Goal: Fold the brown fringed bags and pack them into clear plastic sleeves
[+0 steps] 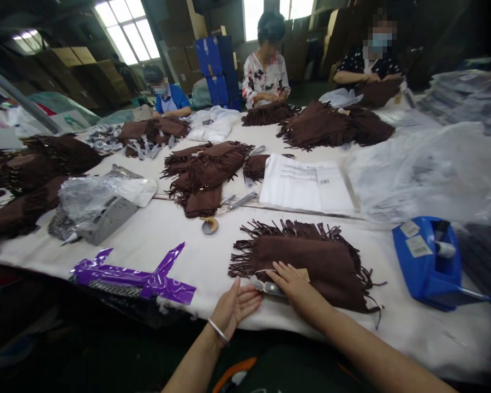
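A brown fringed suede piece (pixel 311 262) lies flat on the white table (pixel 196 256) in front of me. My right hand (pixel 297 286) rests on its near left corner, fingers stretched out flat over a small tan tag. My left hand (pixel 234 307), a bracelet on its wrist, lies palm up just left of it, fingers open and touching a small silvery metal part (pixel 265 286) at the piece's edge.
A blue tape dispenser (pixel 431 262) stands at the right. Purple tape strips (pixel 135 275) lie at the left edge, near a grey object under clear plastic (pixel 100 210). Piles of brown fringed pieces (pixel 207 172), white sheets (pixel 306 185) and plastic bags (pixel 425 169) lie farther back. Three people work across the table.
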The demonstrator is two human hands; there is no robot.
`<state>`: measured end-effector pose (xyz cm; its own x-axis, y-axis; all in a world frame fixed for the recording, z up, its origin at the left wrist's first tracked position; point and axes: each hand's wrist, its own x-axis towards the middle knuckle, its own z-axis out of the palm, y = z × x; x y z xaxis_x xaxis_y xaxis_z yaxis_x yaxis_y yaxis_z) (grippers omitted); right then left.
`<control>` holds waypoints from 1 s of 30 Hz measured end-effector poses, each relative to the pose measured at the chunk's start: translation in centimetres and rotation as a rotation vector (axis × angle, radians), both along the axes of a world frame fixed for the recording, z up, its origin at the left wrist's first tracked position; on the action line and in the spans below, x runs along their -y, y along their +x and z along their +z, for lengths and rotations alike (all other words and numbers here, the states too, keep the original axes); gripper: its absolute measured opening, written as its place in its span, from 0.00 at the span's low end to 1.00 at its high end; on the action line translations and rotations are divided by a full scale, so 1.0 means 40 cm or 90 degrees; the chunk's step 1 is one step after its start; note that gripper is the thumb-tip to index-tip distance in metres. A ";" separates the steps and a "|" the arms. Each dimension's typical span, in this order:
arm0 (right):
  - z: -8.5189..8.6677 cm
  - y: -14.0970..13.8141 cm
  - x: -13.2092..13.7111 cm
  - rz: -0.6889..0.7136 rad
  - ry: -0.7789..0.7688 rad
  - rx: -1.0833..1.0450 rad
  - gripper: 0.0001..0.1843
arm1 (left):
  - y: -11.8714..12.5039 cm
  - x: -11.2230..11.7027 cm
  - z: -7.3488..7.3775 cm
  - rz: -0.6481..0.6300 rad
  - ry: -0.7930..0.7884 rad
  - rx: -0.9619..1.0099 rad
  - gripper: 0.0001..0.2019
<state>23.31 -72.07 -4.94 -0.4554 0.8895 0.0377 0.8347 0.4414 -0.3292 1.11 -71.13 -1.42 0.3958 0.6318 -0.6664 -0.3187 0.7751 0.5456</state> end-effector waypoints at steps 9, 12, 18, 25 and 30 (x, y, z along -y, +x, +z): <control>0.075 0.049 0.014 -0.027 -0.042 -0.085 0.46 | 0.075 -0.010 -0.035 -0.020 -0.039 0.130 0.33; 0.076 0.054 0.023 -0.016 -0.054 -0.087 0.49 | 0.107 -0.046 -0.028 0.051 0.016 0.285 0.29; 0.027 0.056 0.048 0.028 -0.067 -0.069 0.46 | 0.170 -0.160 -0.068 0.273 0.015 0.341 0.20; 0.011 0.036 0.062 0.042 -0.098 -0.025 0.46 | 0.157 -0.171 -0.057 0.302 0.211 0.177 0.21; 0.017 0.033 0.076 0.038 -0.056 -0.025 0.36 | 0.219 -0.147 -0.053 -0.187 0.678 -0.377 0.29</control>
